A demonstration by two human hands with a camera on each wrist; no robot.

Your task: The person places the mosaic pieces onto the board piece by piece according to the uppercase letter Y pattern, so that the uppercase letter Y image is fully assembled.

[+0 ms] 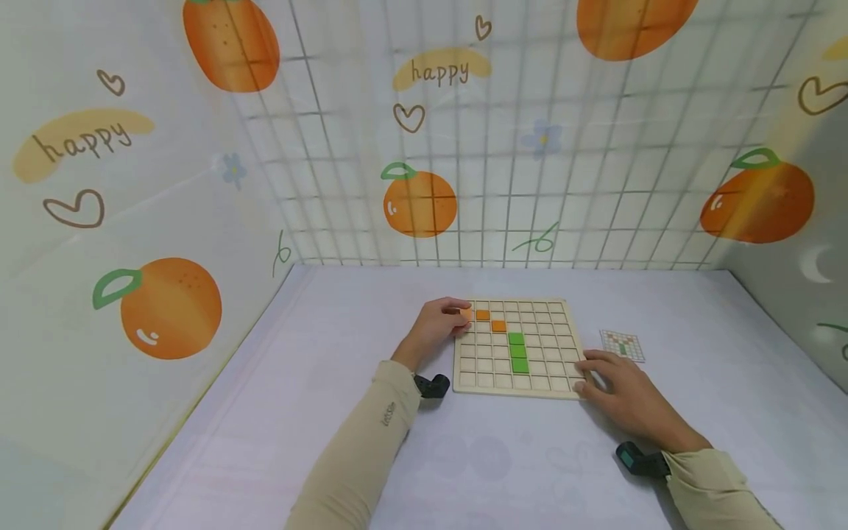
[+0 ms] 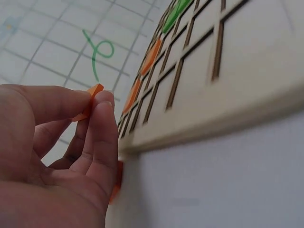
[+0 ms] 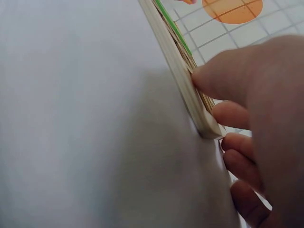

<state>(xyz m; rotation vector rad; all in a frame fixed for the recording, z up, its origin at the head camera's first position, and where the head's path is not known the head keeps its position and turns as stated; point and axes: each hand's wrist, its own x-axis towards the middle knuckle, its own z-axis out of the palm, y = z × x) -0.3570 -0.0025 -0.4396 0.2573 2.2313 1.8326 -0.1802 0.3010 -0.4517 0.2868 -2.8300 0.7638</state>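
A square wooden grid board lies on the table with orange and green square tiles in some of its cells. At its far left corner my left hand pinches an orange tile between thumb and fingertips, held just off the board's edge in the left wrist view. Two orange tiles step diagonally down to several green tiles in a column. My right hand rests its thumb and index finger on the board's near right edge, the other fingers loosely bent beside it.
A small pattern card with a coloured grid lies right of the board, just beyond the right hand. Under the left hand, another orange piece shows partly hidden. A white gridded wall with orange prints stands behind the table.
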